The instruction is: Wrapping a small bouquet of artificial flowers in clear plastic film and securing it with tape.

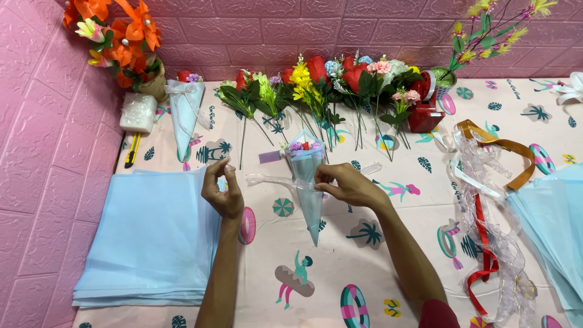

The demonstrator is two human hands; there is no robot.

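Fingers of both hands, left hand (222, 193) and right hand (349, 184), pinch a sheer ribbon (274, 180) taut across the pale-blue cone bouquet (308, 182).

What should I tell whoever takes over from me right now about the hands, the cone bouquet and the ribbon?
Left hand: pinching one end of the sheer ribbon, raised above the table.
Right hand: holding the ribbon against the middle of the blue cone bouquet.
Bouquet lies on the patterned tablecloth, point toward the person.
Done: flowers wrapped in the cone; ribbon laid across it.
Left: no knot or bow visible.
Nearby: blue paper stack, loose flowers, finished cone.
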